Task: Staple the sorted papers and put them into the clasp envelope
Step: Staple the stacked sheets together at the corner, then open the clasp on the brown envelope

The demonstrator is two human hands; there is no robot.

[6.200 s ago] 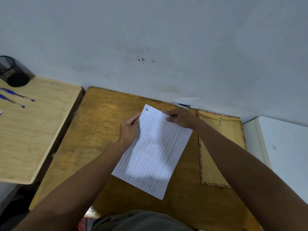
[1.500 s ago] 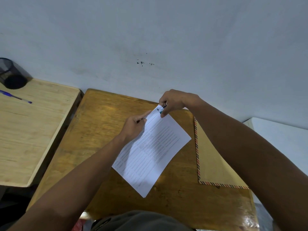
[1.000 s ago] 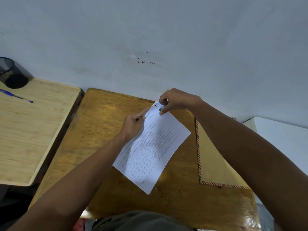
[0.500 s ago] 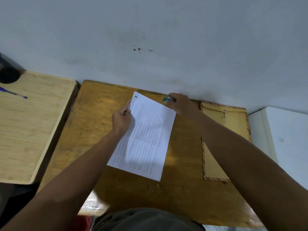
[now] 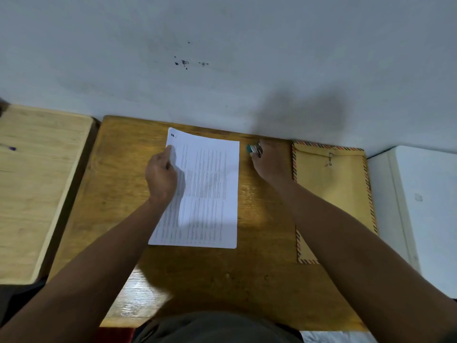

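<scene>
On the bench (image 5: 118, 184): one stack of papers (image 5: 210, 191), one envelope (image 5: 333, 194)
Left hand (image 5: 160, 179): fingers pressing papers' left edge
Right hand (image 5: 269, 164): fingers gripping one stapler (image 5: 254, 149), beside papers

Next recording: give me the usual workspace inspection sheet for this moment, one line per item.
Surface: wooden desk, against the wall.
Job's things: papers flat at desk centre; stapler at the far edge; clasp envelope flat on the right, flap end toward the wall.
Clutter: pen on the side table.
Grippers: left hand rests on the papers' left edge; right hand holds the stapler beside the papers.
Cables: nothing seen.
Surroundings: white cabinet at right.
</scene>
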